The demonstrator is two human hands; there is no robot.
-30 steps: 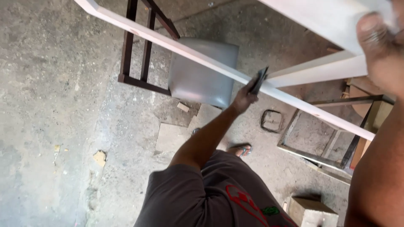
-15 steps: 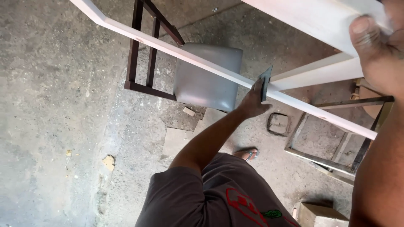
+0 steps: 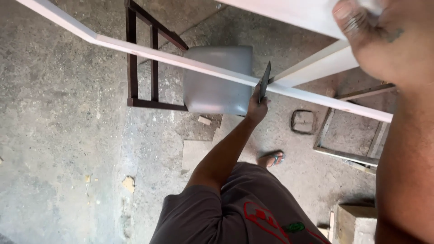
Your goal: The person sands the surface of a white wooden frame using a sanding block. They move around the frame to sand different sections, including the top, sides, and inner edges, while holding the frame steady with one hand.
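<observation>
My left hand point(image 3: 256, 107) reaches down and forward, gripping a dark flat scraper blade point(image 3: 264, 80). The blade's edge rests against a long white painted rail point(image 3: 181, 59), right where a second white bar point(image 3: 316, 67) joins it. Close to the camera at the top right, my right hand point(image 3: 384, 43) grips the wide white board point(image 3: 298, 13) of the same frame. Its fingers wrap the board's edge, and my right forearm fills the right side of the view.
Under the rail stands a chair with a dark brown frame point(image 3: 132, 68) and a grey seat point(image 3: 217, 81). The rough concrete floor holds my sandalled foot point(image 3: 272, 159), a square wire loop point(image 3: 304, 121), a flat wooden frame point(image 3: 350, 151), a box point(image 3: 357, 223) and small scraps.
The blade stays at the joint of the white bars and now stands more upright. The view has shifted slightly. My right hand keeps its grip on the board.
</observation>
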